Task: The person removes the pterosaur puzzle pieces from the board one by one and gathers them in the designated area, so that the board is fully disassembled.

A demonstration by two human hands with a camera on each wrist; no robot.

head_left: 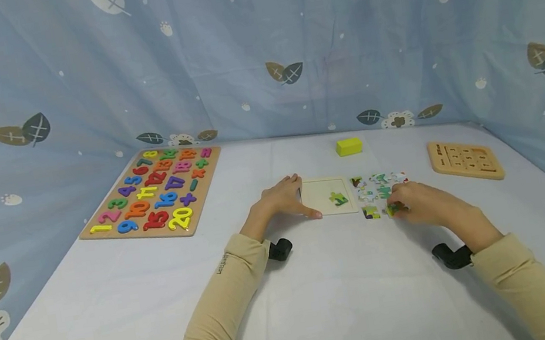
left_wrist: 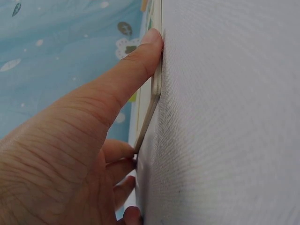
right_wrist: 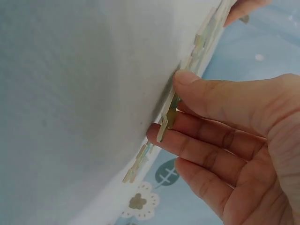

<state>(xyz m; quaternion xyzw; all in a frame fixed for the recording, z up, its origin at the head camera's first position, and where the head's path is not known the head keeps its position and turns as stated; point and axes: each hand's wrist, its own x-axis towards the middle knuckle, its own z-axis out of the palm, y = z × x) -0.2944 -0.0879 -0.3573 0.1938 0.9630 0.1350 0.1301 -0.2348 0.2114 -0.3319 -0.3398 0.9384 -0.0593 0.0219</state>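
A shallow wooden puzzle board with a raised rim lies at mid-table, one green jigsaw piece inside it toward the right. My left hand holds the board's left end; in the left wrist view the thumb lies along one edge and the fingertips touch another. To the right of the board, my right hand pinches a green jigsaw piece between thumb and fingers, seen edge-on in the right wrist view. Several loose jigsaw pieces are grouped beside that hand, which partly covers them.
A number board with colourful numerals lies at the left. Behind the puzzle stands a yellow-green block. A small wooden number tray lies at the right. A blue patterned curtain hangs behind the white table.
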